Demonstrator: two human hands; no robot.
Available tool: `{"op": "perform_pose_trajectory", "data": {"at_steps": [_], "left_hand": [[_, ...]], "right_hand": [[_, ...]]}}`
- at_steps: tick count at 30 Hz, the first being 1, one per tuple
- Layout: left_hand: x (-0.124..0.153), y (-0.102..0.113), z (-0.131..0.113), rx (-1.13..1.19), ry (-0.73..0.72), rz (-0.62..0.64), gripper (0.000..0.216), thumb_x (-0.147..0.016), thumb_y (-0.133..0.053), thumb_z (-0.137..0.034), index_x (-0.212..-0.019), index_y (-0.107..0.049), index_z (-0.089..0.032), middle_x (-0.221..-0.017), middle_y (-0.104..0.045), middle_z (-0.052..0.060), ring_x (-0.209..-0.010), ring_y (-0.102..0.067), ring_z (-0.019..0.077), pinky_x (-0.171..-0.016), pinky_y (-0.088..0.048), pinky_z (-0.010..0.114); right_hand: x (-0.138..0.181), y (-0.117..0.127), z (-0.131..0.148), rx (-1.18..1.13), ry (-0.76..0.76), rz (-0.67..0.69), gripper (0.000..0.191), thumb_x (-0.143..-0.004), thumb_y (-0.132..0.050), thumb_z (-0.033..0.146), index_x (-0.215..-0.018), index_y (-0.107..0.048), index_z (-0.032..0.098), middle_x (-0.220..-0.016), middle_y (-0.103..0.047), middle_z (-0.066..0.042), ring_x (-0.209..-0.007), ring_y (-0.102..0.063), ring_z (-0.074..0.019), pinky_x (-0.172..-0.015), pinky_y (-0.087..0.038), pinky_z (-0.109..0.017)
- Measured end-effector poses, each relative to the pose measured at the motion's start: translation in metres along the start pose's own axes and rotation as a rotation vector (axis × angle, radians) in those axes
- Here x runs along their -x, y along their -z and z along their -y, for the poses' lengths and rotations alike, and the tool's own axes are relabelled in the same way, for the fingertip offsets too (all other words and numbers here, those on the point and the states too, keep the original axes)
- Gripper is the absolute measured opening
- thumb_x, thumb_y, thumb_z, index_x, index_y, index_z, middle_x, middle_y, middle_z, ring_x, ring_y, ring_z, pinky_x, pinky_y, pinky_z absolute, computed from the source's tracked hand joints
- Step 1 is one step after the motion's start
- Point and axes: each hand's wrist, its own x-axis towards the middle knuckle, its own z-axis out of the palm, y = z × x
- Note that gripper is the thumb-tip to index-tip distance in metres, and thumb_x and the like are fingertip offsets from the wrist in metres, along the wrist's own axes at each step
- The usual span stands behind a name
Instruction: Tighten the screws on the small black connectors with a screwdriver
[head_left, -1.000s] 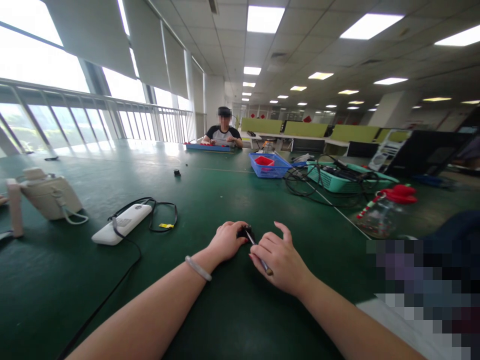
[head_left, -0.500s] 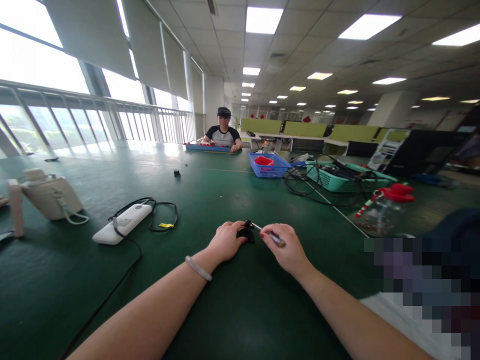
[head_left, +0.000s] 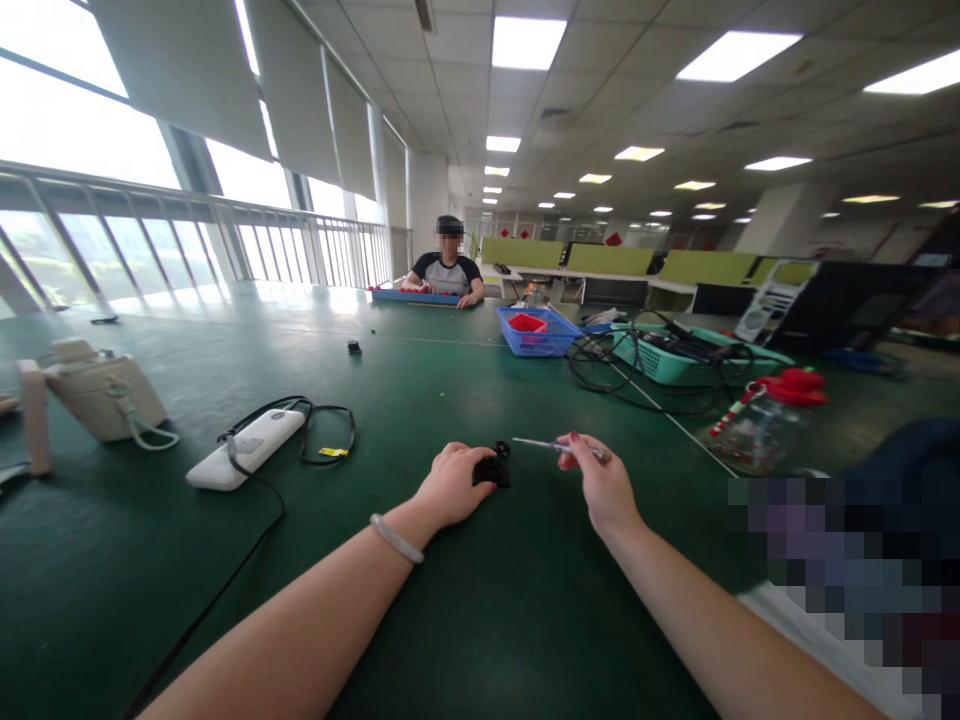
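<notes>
A broad table (head_left: pixel 465 620) covered in matte green felt is seen. Two mesh plastic baskets are counted, one teal (head_left: pixel 675 368) and one blue (head_left: pixel 541 333), then one smooth white oblong power bank (head_left: pixel 247 448). One slim metal-shafted screwdriver (head_left: pixel 559 447) is pinched level in the closed right hand (head_left: pixel 604 485). One small black part (head_left: pixel 493 467) is pressed onto the felt by the curled left hand (head_left: pixel 452 485).

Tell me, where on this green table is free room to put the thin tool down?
Bare green table lies between both forearms, and between the white power strip and left hand. Crowded: right, near teal basket and cables.
</notes>
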Motion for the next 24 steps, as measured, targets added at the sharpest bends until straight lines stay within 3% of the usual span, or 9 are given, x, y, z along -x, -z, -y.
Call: {"op": "perform_pose_trajectory", "data": {"at_steps": [4,8,14,18,24], "left_hand": [[-0.002,0.0,0.001,0.002,-0.02,-0.003,0.042,-0.076,-0.068,-0.036,-0.118,-0.065,-0.028,-0.111,-0.067,0.006,-0.115,-0.052,0.0279,-0.101,-0.041,0.041],[-0.003,-0.001,0.001,0.022,-0.016,0.004,0.042,-0.076,-0.069,-0.035,-0.117,-0.066,-0.03,-0.111,-0.067,0.005,-0.115,-0.052,0.0272,-0.102,-0.041,0.04],[0.0,0.002,0.001,0.048,0.003,0.028,0.046,-0.073,-0.071,-0.036,-0.118,-0.065,-0.03,-0.112,-0.067,0.005,-0.114,-0.054,0.0267,-0.102,-0.042,0.039],[0.002,0.004,-0.002,0.009,0.015,0.022,0.046,-0.074,-0.07,-0.036,-0.12,-0.064,-0.029,-0.109,-0.068,0.006,-0.112,-0.055,0.0276,-0.1,-0.042,0.04],[0.001,0.006,-0.006,0.009,0.024,0.016,0.049,-0.075,-0.069,-0.033,-0.123,-0.062,-0.03,-0.109,-0.067,0.007,-0.109,-0.057,0.0272,-0.097,-0.043,0.038]], "right_hand": [[0.011,-0.006,0.007,0.232,0.09,0.127,0.035,-0.089,-0.051,0.044,-0.066,-0.06,0.02,-0.062,-0.057,0.0,-0.065,-0.055,-0.0176,-0.068,-0.044,-0.031],[0.012,-0.007,0.006,0.319,0.111,0.208,0.029,-0.09,-0.048,0.039,-0.071,-0.061,0.02,-0.058,-0.052,0.002,-0.058,-0.05,-0.0167,-0.061,-0.04,-0.03],[0.007,-0.006,0.002,0.387,0.14,0.319,0.023,-0.088,-0.05,0.036,-0.076,-0.062,0.02,-0.066,-0.057,0.001,-0.064,-0.054,-0.0175,-0.062,-0.04,-0.03],[0.009,-0.007,0.001,0.394,0.172,0.292,0.02,-0.086,-0.057,0.041,-0.091,-0.062,0.022,-0.079,-0.064,0.0,-0.075,-0.061,-0.0197,-0.071,-0.045,-0.032],[0.014,-0.006,0.007,0.418,0.281,0.2,0.023,-0.09,-0.055,0.043,-0.083,-0.061,0.022,-0.08,-0.066,-0.002,-0.081,-0.062,-0.0214,-0.076,-0.046,-0.033]]}}
